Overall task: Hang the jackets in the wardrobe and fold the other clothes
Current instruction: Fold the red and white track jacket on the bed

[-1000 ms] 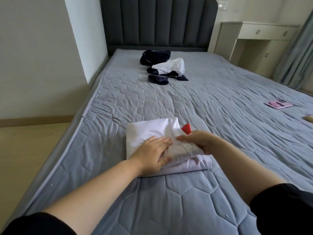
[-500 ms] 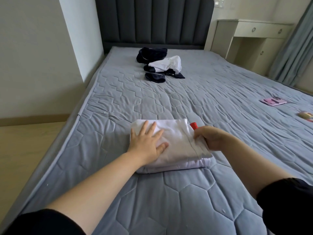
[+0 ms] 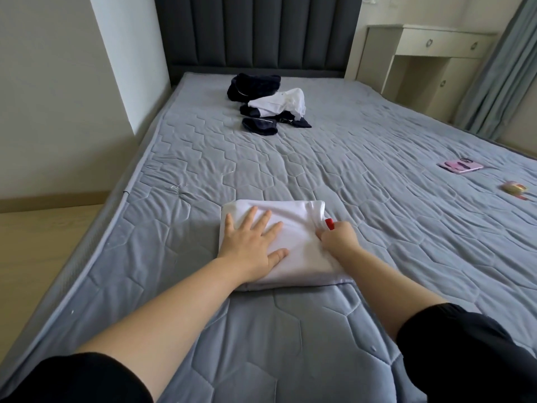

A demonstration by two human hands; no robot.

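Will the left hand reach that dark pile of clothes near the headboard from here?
Probably not. The left hand lies flat on the folded white garment, arm outstretched, and the dark pile sits far up the bed. Nothing blocks the way.
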